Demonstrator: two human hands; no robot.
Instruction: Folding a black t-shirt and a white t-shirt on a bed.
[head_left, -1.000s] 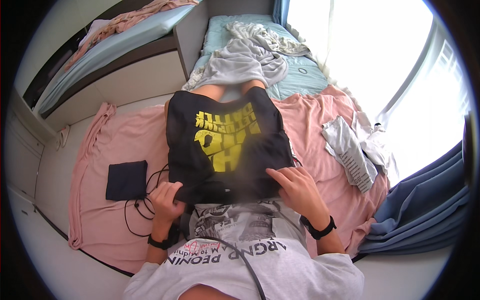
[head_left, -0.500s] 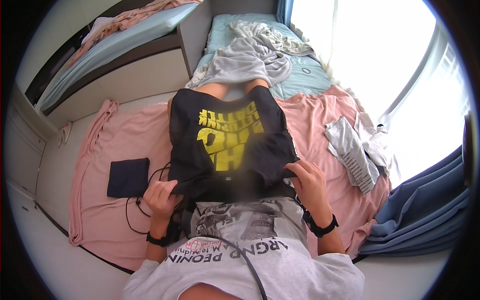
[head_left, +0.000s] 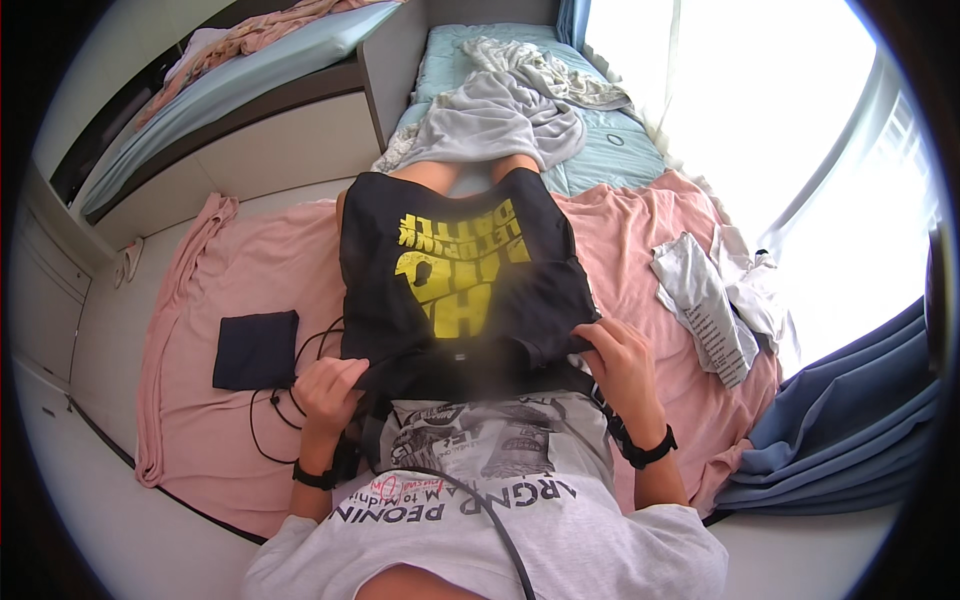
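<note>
Left hand, right hand pinching black garment, yellow lettering

Black garment — blurred at lower middle — hides the lap.

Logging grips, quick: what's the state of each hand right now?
Left hand: closed, pinching the near-left edge of the black garment.
Right hand: closed, pinching its near-right edge.
</note>
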